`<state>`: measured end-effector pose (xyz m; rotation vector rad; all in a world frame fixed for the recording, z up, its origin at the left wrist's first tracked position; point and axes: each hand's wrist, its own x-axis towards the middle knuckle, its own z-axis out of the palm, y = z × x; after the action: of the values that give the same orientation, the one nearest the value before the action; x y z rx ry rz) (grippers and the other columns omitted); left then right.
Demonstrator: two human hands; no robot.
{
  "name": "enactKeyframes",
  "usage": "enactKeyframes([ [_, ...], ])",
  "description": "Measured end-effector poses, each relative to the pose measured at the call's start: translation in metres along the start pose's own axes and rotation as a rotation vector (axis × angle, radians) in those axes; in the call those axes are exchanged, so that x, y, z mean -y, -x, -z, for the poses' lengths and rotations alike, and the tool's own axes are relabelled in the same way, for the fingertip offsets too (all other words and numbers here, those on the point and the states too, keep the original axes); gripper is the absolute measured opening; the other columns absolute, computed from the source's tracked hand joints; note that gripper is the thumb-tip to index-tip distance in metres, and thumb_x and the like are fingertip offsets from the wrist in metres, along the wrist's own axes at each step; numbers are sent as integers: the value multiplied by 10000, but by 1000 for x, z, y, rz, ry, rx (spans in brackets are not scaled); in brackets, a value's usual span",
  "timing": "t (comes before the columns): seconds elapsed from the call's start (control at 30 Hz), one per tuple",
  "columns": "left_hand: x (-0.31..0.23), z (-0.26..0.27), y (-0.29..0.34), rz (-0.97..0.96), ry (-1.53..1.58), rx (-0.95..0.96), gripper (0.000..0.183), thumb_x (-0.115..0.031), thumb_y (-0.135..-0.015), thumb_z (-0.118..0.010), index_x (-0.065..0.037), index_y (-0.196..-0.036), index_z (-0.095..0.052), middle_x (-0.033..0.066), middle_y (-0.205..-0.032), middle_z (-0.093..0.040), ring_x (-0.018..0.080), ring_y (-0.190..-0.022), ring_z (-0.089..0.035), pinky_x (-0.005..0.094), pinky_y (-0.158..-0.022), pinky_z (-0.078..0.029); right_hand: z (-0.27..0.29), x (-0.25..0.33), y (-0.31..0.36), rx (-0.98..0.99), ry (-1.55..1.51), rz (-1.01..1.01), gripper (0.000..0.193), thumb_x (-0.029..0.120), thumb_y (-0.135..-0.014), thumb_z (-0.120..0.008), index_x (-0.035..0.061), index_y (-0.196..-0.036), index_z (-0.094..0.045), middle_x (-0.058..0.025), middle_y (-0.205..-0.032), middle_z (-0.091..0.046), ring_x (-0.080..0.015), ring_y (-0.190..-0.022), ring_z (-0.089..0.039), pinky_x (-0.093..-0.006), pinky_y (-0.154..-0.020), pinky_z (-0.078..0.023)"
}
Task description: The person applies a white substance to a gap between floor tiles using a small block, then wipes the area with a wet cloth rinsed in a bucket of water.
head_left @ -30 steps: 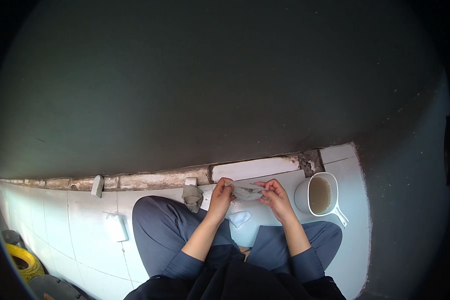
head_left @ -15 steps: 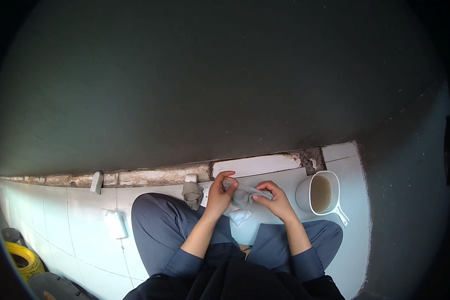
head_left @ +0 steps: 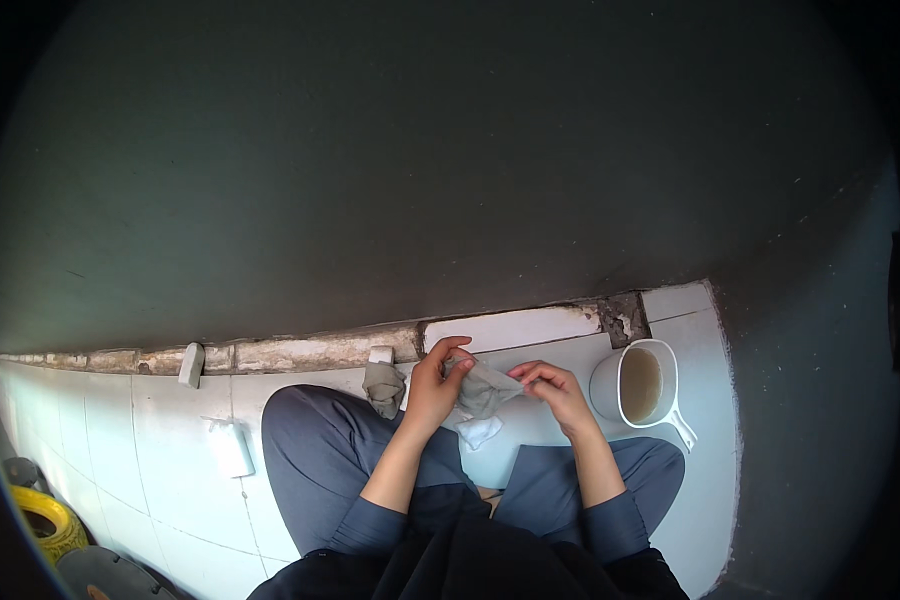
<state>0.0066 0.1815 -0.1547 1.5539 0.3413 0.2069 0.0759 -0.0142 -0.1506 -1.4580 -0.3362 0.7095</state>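
A thin greyish cloth [head_left: 486, 388] hangs between my two hands, its upper edge held up above the tiles. My left hand [head_left: 438, 385] grips the cloth's left side between thumb and fingers. At the opposite corner my right hand [head_left: 556, 393] pinches the edge with its fingertips. Below the cloth lies a small crumpled white cloth [head_left: 479, 431] on the floor. Next to my left hand, a bunched grey-brown cloth [head_left: 384, 388] rests near my knee, against a small pale block [head_left: 381, 355].
To the right stands a white dipper [head_left: 604, 392] with cloudy water [head_left: 640, 387] in it. A dark wall [head_left: 420, 180] rises ahead. Leftward are a white block [head_left: 191, 366], a white packet [head_left: 232, 450] and a yellow ring-shaped object [head_left: 62, 520].
The cloth is spread wider and hangs lower between my hands. My right hand's fingers have shifted along its edge; my left hand has barely moved.
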Motion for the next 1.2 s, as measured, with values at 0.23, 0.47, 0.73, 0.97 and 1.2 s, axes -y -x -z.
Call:
enactKeyframes([
  [0.23, -9, 0, 6, -168, -306, 19, 274, -57, -818, -568, -68, -1091, -545, 113, -818, -634, 244, -756, -620, 310, -662, -458, 12, 6, -2, -58, 184, -158, 73, 15, -751, -501, 19, -757, -573, -7, -791, -597, -96, -756, -538, -226, -692, -411],
  [0.47, 20, 9, -8, -129, -400, -175, 322, -39, -817, -548, -49, -1136, -503, 142, -935, -594, 293, -834, -566, 353, -732, -439, -15, 2, -47, -316, 641, 119, 179, 30, -701, -548, 56, -877, -571, -70, -869, -584, -199, -813, -570, -273, -664, -432],
  [0.73, 32, 12, -7, -212, -575, -331, 407, -59, -813, -553, 2, -1200, -439, 207, -1101, -491, 341, -1021, -507, 391, -856, -420, -62, -45, -68, -133, 1112, 501, 297, 50, -713, -566, 48, -1008, -599, -121, -1127, -541, -282, -1085, -491, -403, -912, -383],
  [0.97, 23, 7, -5, -84, -495, -269, 385, -111, -826, -556, 12, -1176, -453, 211, -1077, -502, 341, -951, -539, 386, -817, -442, -87, -80, -102, -27, 1333, 308, 423, 217, -789, -522, 70, -1186, -516, -81, -1240, -495, -227, -1166, -445, -369, -958, -338],
  [1.2, 30, 4, -2, -61, -511, -219, 386, -138, -831, -550, 12, -1174, -454, 203, -1051, -518, 325, -923, -564, 391, -769, -457, -74, -91, -103, -24, 1426, 349, 458, 278, -811, -507, 81, -1225, -493, -72, -1317, -437, -209, -1216, -395, -386, -967, -319],
])
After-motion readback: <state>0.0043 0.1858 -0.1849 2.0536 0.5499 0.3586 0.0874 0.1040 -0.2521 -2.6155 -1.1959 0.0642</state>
